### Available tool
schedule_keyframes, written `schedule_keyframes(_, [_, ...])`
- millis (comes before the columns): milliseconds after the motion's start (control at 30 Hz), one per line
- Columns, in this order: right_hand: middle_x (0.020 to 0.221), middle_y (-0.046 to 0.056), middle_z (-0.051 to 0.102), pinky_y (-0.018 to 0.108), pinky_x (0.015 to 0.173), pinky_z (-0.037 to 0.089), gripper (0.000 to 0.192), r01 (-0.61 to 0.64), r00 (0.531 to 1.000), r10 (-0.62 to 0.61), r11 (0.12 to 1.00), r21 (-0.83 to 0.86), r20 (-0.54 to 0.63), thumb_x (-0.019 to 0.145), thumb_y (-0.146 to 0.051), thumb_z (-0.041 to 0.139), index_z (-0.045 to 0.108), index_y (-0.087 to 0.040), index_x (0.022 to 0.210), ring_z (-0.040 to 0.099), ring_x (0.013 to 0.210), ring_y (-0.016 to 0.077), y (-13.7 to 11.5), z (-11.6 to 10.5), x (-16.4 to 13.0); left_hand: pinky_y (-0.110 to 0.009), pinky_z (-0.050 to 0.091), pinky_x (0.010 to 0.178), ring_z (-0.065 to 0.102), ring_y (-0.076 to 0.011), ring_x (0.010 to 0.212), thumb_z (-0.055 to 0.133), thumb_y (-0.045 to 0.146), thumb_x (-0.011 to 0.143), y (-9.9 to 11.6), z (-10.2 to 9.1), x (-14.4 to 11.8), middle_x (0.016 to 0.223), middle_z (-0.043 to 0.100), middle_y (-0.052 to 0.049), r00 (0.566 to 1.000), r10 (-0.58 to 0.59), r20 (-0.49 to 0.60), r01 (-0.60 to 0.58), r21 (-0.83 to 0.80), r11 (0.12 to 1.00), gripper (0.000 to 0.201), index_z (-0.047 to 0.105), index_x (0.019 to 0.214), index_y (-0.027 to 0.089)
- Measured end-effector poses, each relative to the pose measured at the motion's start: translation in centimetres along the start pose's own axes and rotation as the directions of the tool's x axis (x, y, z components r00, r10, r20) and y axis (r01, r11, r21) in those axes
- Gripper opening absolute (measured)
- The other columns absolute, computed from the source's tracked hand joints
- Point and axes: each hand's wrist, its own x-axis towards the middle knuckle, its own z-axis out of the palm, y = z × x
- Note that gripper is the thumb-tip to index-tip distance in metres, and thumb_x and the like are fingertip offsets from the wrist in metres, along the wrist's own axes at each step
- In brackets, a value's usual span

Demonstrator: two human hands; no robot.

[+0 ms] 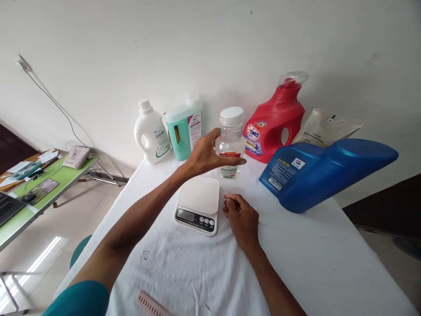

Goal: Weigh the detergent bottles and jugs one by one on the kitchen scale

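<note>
My left hand (206, 154) reaches over the white kitchen scale (199, 202) and its fingers wrap the clear jar (230, 145) with a white lid, which stands on the table behind the scale. The scale's platform is bare. My right hand (241, 217) rests on the white tablecloth (296, 254) just right of the scale, fingers curled, with nothing seen in it.
Along the wall stand a white bottle (150, 131), a green bottle (184, 128), a red detergent jug (275, 120) and a beige pouch (324, 127). A big blue jug (324, 171) lies on its side at right. A pink comb (150, 304) is near me. A green side table (36, 193) is left.
</note>
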Motion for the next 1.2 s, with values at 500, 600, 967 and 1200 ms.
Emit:
schedule_keyframes(500, [0.074,0.007,0.072,0.035,0.067,0.053,0.047,-0.014,1.0,0.014,0.999,-0.045,0.007,0.083,-0.056,0.052,0.073,-0.017,0.099,0.068,0.066,0.0239,-1.0,-0.3,-0.2,-0.03,0.045,0.066,0.061,-0.0195,0.08,0.096,0.046,0.06,-2.8,-4.2,-8.0,0.093,0.07,-0.005,0.996,-0.062,-0.069,0.078,0.249,0.965,0.058,0.063,0.099,0.016])
schedule_keyframes(600, [0.074,0.007,0.072,0.035,0.067,0.053,0.048,-0.026,1.0,0.026,0.998,-0.049,0.006,0.083,-0.056,0.053,0.073,-0.017,0.1,0.067,0.065,0.0234,-1.1,-0.3,-0.3,-0.029,0.044,0.065,0.057,-0.0178,0.077,0.096,0.047,0.06,-3.5,-3.9,-7.9,0.091,0.068,-0.004,0.996,-0.044,-0.074,0.063,0.278,0.959,0.058,0.061,0.096,0.017])
schedule_keyframes(967, [0.077,0.008,0.073,0.033,0.064,0.054,0.047,-0.088,0.996,0.088,0.996,-0.032,-0.016,0.078,-0.055,0.055,0.073,-0.017,0.098,0.067,0.065,0.0222,-1.7,-0.2,-0.4,-0.036,0.051,0.073,0.065,-0.0261,0.091,0.094,0.053,0.064,-4.2,-3.7,-8.3,0.106,0.07,-0.01,0.992,-0.129,-0.009,0.128,0.21,0.969,0.064,0.062,0.107,0.017])
schedule_keyframes(1200, [0.078,0.008,0.073,0.031,0.065,0.056,0.044,-0.095,0.995,0.095,0.995,-0.031,-0.008,0.077,-0.053,0.057,0.074,-0.018,0.098,0.068,0.067,0.0217,-1.6,-0.1,-0.4,-0.038,0.054,0.088,0.067,-0.0253,0.106,0.071,0.071,0.083,-5.6,-5.3,-10.1,0.121,0.07,-0.013,0.945,-0.317,-0.078,0.303,-0.152,0.941,0.063,0.066,0.117,0.018])
